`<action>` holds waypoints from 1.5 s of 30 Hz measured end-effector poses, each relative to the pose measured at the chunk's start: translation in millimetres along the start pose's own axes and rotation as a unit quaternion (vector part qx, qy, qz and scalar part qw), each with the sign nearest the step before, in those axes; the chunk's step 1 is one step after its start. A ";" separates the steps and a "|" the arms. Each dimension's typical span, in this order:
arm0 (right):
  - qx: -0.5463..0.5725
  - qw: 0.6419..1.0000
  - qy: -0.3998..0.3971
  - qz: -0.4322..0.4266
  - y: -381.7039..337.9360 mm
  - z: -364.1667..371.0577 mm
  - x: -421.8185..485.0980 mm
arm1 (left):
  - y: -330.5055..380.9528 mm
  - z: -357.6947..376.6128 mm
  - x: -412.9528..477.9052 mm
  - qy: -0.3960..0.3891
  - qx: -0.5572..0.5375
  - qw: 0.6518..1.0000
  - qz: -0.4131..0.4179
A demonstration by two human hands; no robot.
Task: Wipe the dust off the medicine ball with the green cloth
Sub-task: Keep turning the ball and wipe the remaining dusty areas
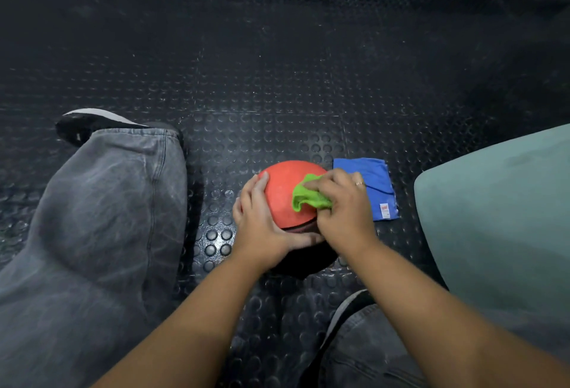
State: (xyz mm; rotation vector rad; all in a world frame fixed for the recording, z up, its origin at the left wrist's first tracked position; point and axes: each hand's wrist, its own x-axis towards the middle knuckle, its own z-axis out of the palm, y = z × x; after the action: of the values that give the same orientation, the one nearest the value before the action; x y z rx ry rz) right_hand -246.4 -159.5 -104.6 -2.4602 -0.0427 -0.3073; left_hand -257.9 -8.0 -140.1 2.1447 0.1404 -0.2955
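Med ball sits on the studded floor, btwn the two hands. L hand lies against its left and near side. R hand is on top, toward the right, w/ the bunched cloth under its fingers, on the ball. Folded cloth lies flat on the floor just right of the R hand. Bent leg is well left of the L hand, shoe at its far end. Other leg is nearer than both hands. Padded edge is further right of the R hand.
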 end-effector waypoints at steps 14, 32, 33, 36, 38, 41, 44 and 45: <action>-0.108 0.975 -0.104 0.161 13.9 28.3 83.9 | -2.6 -1.6 5.8 0.003 -0.014 1.000 0.009; -0.047 0.961 -0.172 0.212 51.4 26.5 92.7 | -7.8 2.2 -7.9 -0.050 0.046 0.995 0.078; -0.045 0.973 -0.128 0.185 45.3 24.1 84.7 | -5.2 -0.1 2.6 -0.055 0.038 0.995 0.071; -0.058 0.995 -0.024 0.071 7.8 13.2 44.0 | 9.2 -4.7 35.5 -0.072 0.019 0.997 0.030; -0.054 0.998 -0.026 -0.015 -15.9 8.0 14.0 | 18.6 -1.2 47.0 -0.080 0.009 0.997 -0.001; -0.050 0.993 -0.049 -0.092 -15.3 -2.0 5.3 | 25.7 3.5 38.8 -0.086 0.037 0.996 -0.001; -0.064 0.996 -0.056 -0.017 6.1 1.9 44.1 | 15.9 7.4 9.7 -0.092 0.060 0.994 0.026; -0.080 0.993 -0.078 0.034 21.4 9.3 61.0 | 12.9 9.7 -3.5 -0.097 0.080 0.991 0.046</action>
State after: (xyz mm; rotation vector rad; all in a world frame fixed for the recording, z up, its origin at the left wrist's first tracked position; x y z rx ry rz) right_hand -182.8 -173.5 -110.6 -2.6330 -0.0012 -0.0900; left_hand -260.1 -23.3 -134.0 2.2580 -0.0981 -0.4723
